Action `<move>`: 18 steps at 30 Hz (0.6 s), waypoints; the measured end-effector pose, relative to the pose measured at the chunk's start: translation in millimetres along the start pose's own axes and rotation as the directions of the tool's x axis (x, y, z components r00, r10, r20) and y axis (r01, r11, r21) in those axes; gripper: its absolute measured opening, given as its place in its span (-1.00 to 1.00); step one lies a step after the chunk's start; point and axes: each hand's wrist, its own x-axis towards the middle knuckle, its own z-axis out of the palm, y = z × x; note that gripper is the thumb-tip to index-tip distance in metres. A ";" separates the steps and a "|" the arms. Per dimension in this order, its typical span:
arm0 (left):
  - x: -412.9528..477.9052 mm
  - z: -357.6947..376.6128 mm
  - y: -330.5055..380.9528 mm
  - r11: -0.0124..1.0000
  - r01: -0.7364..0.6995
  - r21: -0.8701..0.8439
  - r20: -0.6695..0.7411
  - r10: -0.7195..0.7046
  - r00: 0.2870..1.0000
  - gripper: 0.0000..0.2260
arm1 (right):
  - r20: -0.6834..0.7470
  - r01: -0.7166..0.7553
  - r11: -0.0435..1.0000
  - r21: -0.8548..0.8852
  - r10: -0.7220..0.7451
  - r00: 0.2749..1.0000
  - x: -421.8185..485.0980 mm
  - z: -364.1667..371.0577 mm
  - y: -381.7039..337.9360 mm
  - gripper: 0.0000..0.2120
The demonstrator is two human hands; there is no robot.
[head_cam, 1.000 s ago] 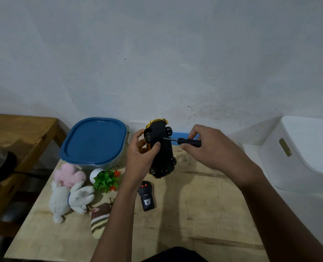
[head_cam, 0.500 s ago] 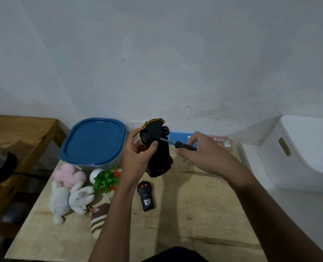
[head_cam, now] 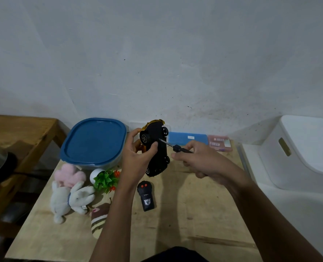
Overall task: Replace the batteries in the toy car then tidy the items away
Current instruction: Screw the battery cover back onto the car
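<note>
We hold the toy car (head_cam: 157,146) up above the wooden table (head_cam: 185,214) in our left hand (head_cam: 136,157), fingers wrapped around its gold body and the thumb pressed on its black underside, which faces us. Our right hand (head_cam: 200,159) is closed around the handle of a small screwdriver (head_cam: 173,146), whose tip touches the underside near the upper wheels. Below the car, the black remote (head_cam: 146,196) with two red buttons lies flat on the table. To the left sit a blue-lidded box (head_cam: 94,140), a small plant (head_cam: 105,179) and soft toys (head_cam: 70,191). A blue case (head_cam: 188,138) and a pink pack (head_cam: 220,143) lie against the wall
</note>
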 end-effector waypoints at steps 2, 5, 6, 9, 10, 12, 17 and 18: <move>2.4 -0.9 0.0 1.000 -0.002 0.006 0.003 0.001 1.000 -0.59 | -0.122 0.099 0.979 -0.181 -0.122 0.985 3.0 1.3 0.4 -0.75; 4.6 -2.9 -1.8 1.000 -0.012 0.027 0.008 0.011 1.000 -0.59 | -0.168 0.177 0.926 -0.333 -0.243 0.955 4.1 0.1 2.3 -0.74; 4.7 -3.3 -2.3 0.999 -0.020 0.040 0.011 0.019 1.000 -0.60 | -0.138 0.184 0.928 -0.323 -0.238 0.961 3.0 0.5 1.9 -0.70; 3.0 -2.4 -4.1 0.998 -0.028 0.063 0.028 0.026 0.999 -0.60 | -0.080 0.098 0.984 -0.147 -0.111 0.991 -1.5 2.9 -1.8 -0.65; 2.7 -2.0 -5.3 0.998 -0.024 0.062 0.029 0.022 0.999 -0.60 | -0.085 0.078 0.988 -0.135 -0.090 0.992 -1.8 2.9 -2.8 -0.67; 2.4 -1.5 -6.9 0.998 -0.015 0.061 0.028 0.013 1.000 -0.59 | -0.102 0.067 0.980 -0.188 -0.088 0.991 -0.2 1.2 -2.3 -0.75; 1.7 -0.4 -6.6 0.999 -0.005 0.043 0.013 0.005 1.000 -0.60 | -0.189 0.148 0.952 -0.270 -0.203 0.961 1.1 -2.9 0.1 -0.81; 0.7 0.1 -6.8 0.999 -0.006 0.037 0.008 0.005 1.000 -0.61 | -0.209 0.150 0.944 -0.293 -0.216 0.954 1.0 -2.2 0.7 -0.76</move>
